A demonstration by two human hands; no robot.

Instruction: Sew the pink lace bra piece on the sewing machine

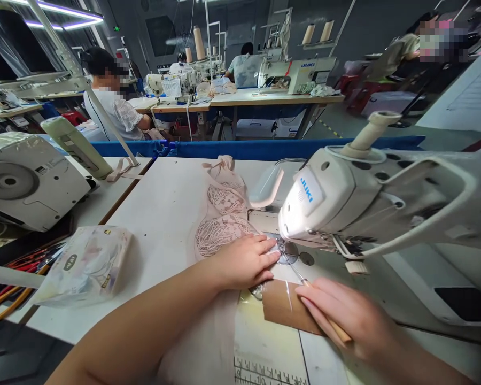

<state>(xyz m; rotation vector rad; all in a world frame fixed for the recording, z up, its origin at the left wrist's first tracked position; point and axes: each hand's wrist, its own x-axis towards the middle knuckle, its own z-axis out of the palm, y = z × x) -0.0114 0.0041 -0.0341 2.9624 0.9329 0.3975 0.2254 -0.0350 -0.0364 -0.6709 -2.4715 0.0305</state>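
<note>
My left hand [246, 261] lies flat, palm down, on the pale pink lace garment [224, 219], fingers together and stretched toward the needle area of the sewing machine [344, 203]. The fingertips [273, 247] end just beside the round needle plate [291, 252] under the machine's head. The lace runs from beneath my palm away from me across the white surface [164, 208], its strap end lying near the blue edge at the far side.

My right hand [344, 315] is closed around a thin wooden-handled tool [328, 318]; its metal tip [295, 274] points up and left toward the needle plate, close to my left fingertips. This hand rests on a brown card piece [282, 307] that lies on the surface just in front of the plate.

To my left, well apart from the lace, sits a soft plastic packet [84, 262], and beyond it another machine [28, 182]. Across the room other people sit at their own machines.
</note>
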